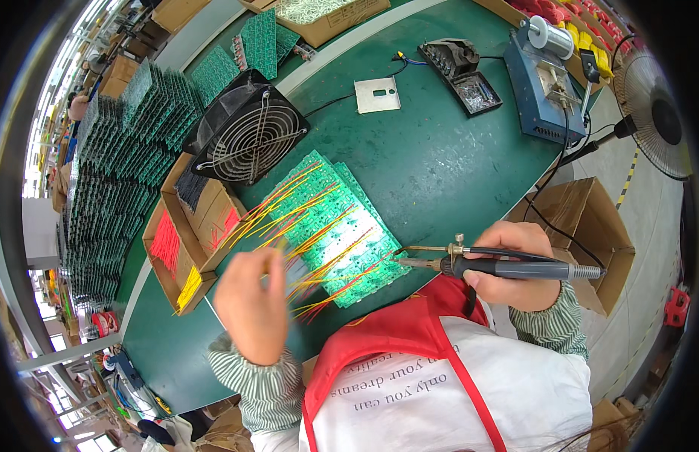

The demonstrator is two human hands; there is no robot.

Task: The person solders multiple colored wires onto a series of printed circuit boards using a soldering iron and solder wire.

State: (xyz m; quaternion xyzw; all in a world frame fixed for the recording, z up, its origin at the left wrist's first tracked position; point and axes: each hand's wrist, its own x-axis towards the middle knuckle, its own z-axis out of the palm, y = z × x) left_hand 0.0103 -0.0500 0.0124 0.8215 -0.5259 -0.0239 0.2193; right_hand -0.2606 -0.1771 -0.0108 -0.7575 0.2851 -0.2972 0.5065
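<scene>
In my right hand is a soldering iron with a thin metal solder-feed tube along its top. Its tip points left, at the lower right edge of a green circuit board panel. Rows of red and yellow wires lie across the panel, their ends sticking out to the left. A second panel shows partly underneath. Left of the panel, near the wire ends, my left hand is raised with its fingers curled in a pinch. Motion blurs the fingertips, and whatever they hold cannot be made out.
A cardboard box with red, yellow and dark wires stands left. Behind it are a black fan and tall stacks of circuit boards. A blue solder feeder with a spool and a black iron stand occupy the far side.
</scene>
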